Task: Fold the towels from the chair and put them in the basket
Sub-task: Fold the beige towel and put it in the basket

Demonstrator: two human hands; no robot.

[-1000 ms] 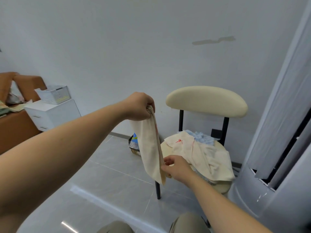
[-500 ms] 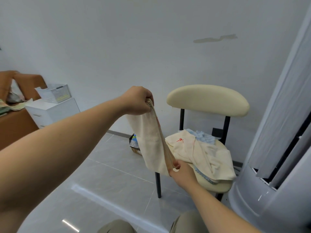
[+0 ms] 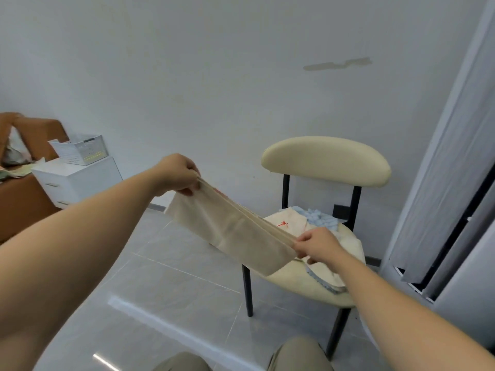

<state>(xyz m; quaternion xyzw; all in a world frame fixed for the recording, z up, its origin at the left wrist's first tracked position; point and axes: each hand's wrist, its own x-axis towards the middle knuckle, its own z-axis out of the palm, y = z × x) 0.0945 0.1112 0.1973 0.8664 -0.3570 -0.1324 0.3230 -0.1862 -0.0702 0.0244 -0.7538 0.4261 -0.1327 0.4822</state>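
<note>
The chair stands on the grey tiled floor; on its round seat lies a heap of cream towels, one with a red mark, draping over the seat's edge; a blue towel lies behind them, toward the backrest; at the left a white cabinet stands on the floor by the wall, a white crate on top.

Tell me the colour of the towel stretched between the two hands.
The towel is plain cream, without pattern, seen best in the head view.
</note>
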